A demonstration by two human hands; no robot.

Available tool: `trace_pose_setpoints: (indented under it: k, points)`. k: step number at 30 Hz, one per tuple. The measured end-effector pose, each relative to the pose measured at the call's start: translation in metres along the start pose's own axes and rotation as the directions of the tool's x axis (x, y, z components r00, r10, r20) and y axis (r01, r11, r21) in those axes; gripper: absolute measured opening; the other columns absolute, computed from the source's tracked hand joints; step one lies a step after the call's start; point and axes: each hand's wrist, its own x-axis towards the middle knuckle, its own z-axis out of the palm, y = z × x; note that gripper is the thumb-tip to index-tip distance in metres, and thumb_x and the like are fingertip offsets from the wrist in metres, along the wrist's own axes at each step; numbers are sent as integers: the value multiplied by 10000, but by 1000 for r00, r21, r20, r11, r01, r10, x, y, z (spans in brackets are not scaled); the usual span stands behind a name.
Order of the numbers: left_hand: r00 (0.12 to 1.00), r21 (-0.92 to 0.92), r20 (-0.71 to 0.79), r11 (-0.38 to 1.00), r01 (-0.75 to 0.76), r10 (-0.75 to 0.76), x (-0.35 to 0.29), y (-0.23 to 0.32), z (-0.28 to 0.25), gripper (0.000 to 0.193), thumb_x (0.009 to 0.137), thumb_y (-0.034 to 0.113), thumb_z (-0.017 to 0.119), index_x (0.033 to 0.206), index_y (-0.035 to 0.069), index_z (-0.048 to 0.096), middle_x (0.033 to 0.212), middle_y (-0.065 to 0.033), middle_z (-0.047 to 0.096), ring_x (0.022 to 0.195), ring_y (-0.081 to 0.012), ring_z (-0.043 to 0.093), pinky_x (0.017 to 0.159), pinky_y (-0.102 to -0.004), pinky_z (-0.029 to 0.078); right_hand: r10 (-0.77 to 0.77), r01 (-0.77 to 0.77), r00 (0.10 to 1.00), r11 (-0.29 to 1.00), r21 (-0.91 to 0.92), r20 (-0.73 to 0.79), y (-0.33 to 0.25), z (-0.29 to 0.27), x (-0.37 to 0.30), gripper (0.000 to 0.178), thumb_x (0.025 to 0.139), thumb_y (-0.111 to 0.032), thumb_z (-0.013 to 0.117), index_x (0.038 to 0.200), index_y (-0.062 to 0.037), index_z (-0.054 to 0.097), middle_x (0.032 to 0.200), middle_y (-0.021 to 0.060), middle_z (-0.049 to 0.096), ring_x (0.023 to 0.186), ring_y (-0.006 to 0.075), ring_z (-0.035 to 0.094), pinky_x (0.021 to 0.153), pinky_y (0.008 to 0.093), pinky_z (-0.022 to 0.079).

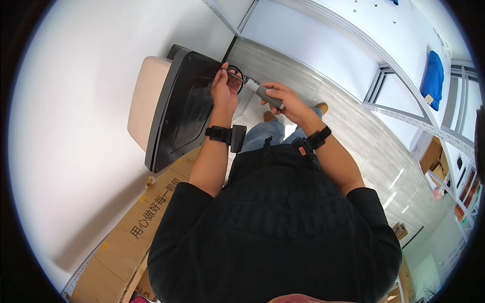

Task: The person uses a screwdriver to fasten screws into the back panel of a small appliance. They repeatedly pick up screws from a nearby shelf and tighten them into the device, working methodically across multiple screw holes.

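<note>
A screwdriver (267,95) with a thick grey handle and a white front part lies in my right hand (288,100), the fingers wrapped round the handle. Its thin metal shaft points left toward my left hand (224,96). There the thumb and forefinger pinch together near the shaft's tip; what sits between them is too small to make out. The other fingers of that hand curl loosely. Both hands are beside the upper right edge of an appliance's black underside (189,111), which stands on its side with its beige body (145,98) toward the wall.
Flat brown cardboard (113,247) lies under the appliance along the white wall (76,116). A black cable (237,69) loops behind my left hand. White metal shelving (374,103) runs along the right, with a blue bundle (433,81) on it. Grey floor (348,131) shows below.
</note>
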Motion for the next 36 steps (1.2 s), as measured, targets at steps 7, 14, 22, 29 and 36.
trace_pose_setpoints:
  k: [7,14,22,29,36]
  points:
    - [1000,16,-15,1000,2,-2,-2,2,3,245,977,206,471,1177,93,557,912,-25,605,839,-177,610,729,-310,506,-11,11,1000,1000,29,26,0,-2,2,333,940,-218,496,1213,-26,503,837,98,621,516,90,481,458,217,386]
    - [1000,20,-22,1000,10,-9,0,2,0,251,975,235,481,1173,103,560,921,-14,603,841,-175,622,711,-312,512,19,-23,999,997,76,47,-11,1,1,315,939,-193,483,1196,-13,510,843,113,623,517,100,489,462,223,388]
    - [998,17,-58,1000,17,-16,-3,-2,9,185,936,238,562,1076,117,571,873,-3,622,791,-153,627,673,-294,515,-100,76,992,959,-274,-76,-15,6,2,323,859,-126,614,1172,-76,551,861,54,595,644,74,488,563,231,423]
    - [999,11,-46,1000,0,0,3,-12,2,161,879,217,652,961,114,560,824,-9,634,741,-145,636,643,-271,525,-461,276,885,630,-726,-64,-1,11,3,398,763,-69,698,1135,-142,576,906,38,561,734,117,531,617,240,451]
    - [995,18,-102,1000,25,-23,3,-5,4,144,901,171,613,993,72,564,834,-41,632,755,-169,634,678,-300,551,-10,-6,997,976,-220,-72,-18,7,-6,388,829,-198,638,1198,-144,530,969,63,596,747,136,593,540,252,469]
